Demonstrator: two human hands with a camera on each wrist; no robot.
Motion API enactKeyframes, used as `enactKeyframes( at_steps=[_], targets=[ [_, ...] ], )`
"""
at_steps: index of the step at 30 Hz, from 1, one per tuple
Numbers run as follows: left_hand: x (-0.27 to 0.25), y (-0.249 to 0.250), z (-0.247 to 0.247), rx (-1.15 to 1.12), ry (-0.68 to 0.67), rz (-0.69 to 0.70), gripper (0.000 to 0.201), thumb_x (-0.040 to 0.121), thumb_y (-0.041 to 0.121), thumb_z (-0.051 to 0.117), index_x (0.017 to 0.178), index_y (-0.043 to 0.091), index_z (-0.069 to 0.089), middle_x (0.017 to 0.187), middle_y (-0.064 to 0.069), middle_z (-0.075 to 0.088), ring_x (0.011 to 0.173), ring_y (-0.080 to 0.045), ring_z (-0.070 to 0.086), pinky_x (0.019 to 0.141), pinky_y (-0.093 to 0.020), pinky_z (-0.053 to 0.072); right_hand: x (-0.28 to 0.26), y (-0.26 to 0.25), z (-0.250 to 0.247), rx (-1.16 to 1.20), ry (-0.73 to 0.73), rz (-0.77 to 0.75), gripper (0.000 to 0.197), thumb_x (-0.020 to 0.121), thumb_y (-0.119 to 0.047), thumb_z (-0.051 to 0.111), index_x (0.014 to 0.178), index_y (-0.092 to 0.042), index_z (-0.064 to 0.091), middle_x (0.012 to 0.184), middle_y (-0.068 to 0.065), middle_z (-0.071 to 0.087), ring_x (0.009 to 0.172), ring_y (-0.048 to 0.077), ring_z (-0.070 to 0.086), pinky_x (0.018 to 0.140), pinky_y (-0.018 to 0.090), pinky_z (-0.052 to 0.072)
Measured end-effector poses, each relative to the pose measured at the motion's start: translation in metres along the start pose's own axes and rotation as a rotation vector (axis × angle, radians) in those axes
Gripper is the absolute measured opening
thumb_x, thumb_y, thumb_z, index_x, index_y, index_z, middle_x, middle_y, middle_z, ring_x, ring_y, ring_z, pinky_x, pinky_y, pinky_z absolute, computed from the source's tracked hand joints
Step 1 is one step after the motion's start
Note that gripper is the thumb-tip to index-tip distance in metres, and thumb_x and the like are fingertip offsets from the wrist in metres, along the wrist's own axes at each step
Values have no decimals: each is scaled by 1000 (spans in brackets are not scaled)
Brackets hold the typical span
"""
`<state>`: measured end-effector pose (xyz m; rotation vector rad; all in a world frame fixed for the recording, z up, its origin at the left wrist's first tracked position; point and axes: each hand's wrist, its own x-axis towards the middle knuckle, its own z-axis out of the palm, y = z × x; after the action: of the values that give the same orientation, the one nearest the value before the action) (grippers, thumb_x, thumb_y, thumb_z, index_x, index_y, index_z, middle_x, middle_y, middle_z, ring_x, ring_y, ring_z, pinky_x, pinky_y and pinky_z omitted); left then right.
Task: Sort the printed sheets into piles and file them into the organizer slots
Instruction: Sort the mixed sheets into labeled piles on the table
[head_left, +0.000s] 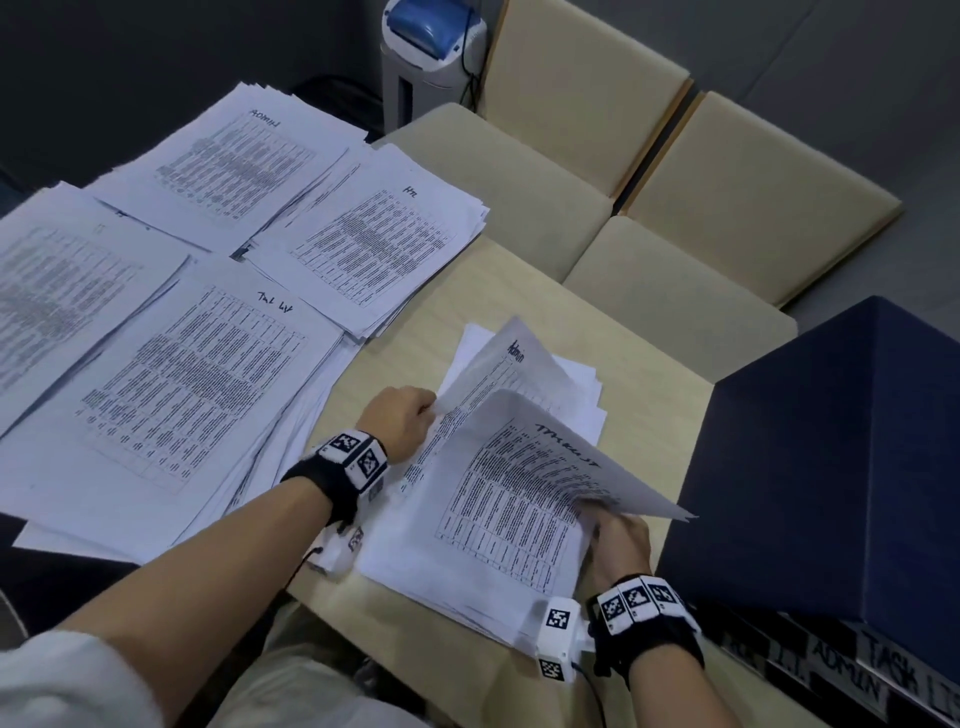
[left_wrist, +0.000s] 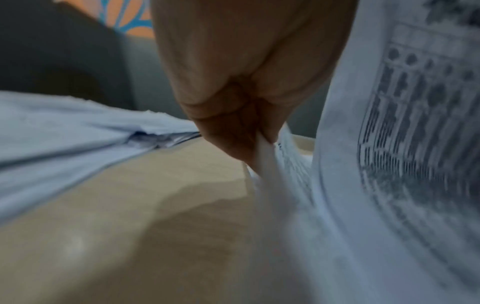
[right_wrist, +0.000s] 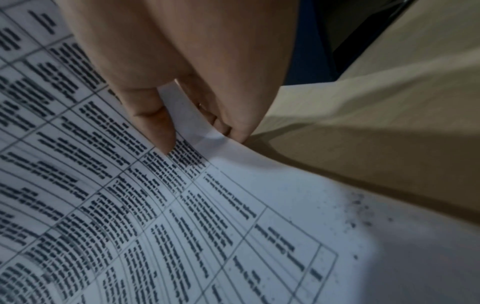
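Note:
An unsorted stack of printed sheets (head_left: 467, 587) lies on the table in front of me. My right hand (head_left: 615, 530) pinches the right edge of the top sheet (head_left: 524, 493), headed with a handwritten task label, and lifts it so it curls; its thumb (right_wrist: 155, 125) lies on the print. My left hand (head_left: 408, 415) pinches the left edge of a lifted sheet marked "Admin" (head_left: 514, 364), its fingers (left_wrist: 233, 127) curled on the paper edge. Sorted piles lie to the left: Admin (head_left: 228, 161), HR (head_left: 374, 244), a task-list pile (head_left: 192, 374) and another pile (head_left: 57, 296).
A dark blue organizer box (head_left: 831, 467) with labelled slots (head_left: 852, 670) stands at the right. Beige chairs (head_left: 649, 182) stand beyond the wooden table (head_left: 649, 374). A shredder with a blue top (head_left: 431, 41) stands on the floor behind.

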<state>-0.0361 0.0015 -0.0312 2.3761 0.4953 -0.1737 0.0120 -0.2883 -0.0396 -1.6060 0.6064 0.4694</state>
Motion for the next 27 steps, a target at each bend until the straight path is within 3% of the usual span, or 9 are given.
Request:
enactKeyframes(
  at_steps=[3, 8, 11, 14, 18, 19, 21, 24, 27],
  targets=[
    [-1, -2, -1, -265, -44, -83, 25, 82, -5, 50, 66, 14, 54, 59, -3, 46, 63, -23, 44, 56, -28, 29, 2, -3, 1, -9, 10, -1, 20, 77, -6, 72, 97, -2, 72, 94, 17, 75, 93, 37, 71, 90, 52, 55],
    [-4, -2, -2, -382, -56, -128, 40, 79, -13, 43, 60, 21, 52, 56, 3, 43, 60, -20, 42, 61, -28, 31, 2, -10, 2, 72, 49, 14, 10, 90, 4, 58, 83, -3, 61, 82, 17, 67, 63, 26, 66, 51, 26, 52],
    [-3, -4, 3, -350, -41, -178, 36, 78, -14, 43, 65, 18, 53, 60, 1, 47, 67, -24, 47, 61, -28, 33, -1, -12, 1, 122, 25, 2, 19, 89, 11, 50, 83, -3, 60, 77, 16, 63, 62, 27, 61, 52, 28, 49],
    [-5, -2, 10, -263, 18, -237, 30, 77, -9, 50, 90, 14, 61, 85, -3, 59, 83, -25, 55, 70, -30, 44, -2, -11, -3, 151, -33, -16, 23, 85, 13, 50, 83, -4, 64, 71, 12, 68, 62, 26, 67, 49, 26, 52],
    [-11, 9, 8, -156, 60, 43, 60, 68, -6, 62, 124, 15, 54, 116, 4, 56, 102, -13, 54, 86, -31, 49, -4, -14, -5, 181, -48, -57, 20, 87, 11, 52, 85, -3, 66, 65, 8, 70, 62, 26, 67, 47, 24, 53],
    [-13, 15, 6, -198, -35, 113, 53, 71, -6, 61, 119, 15, 60, 110, 5, 60, 99, -13, 56, 83, -29, 49, -3, -13, -5, 184, -45, -58, 23, 89, 11, 51, 86, -6, 66, 65, 8, 70, 59, 26, 66, 49, 26, 53],
    [-14, 21, 4, -231, -168, 164, 14, 81, 1, 61, 79, 14, 63, 76, 0, 58, 72, -17, 53, 64, -26, 41, 0, -12, -5, 182, -47, -75, 26, 89, 9, 52, 80, -12, 63, 68, 10, 69, 63, 26, 63, 57, 30, 54],
    [-10, 19, 5, -388, -171, 100, 43, 88, 21, 69, 50, 20, 48, 47, 9, 42, 44, -11, 37, 48, -21, 28, 3, -12, -5, 164, -34, -81, 24, 85, 8, 63, 78, -14, 58, 83, 15, 65, 79, 26, 61, 80, 41, 53],
    [-7, 15, 5, -486, -71, 57, 58, 75, 33, 82, 49, 20, 32, 48, 10, 24, 45, -9, 22, 46, -23, 18, 4, -13, -8, 212, -55, -62, 28, 86, 9, 65, 75, -14, 53, 87, 16, 60, 84, 26, 60, 85, 41, 52]
  ],
)
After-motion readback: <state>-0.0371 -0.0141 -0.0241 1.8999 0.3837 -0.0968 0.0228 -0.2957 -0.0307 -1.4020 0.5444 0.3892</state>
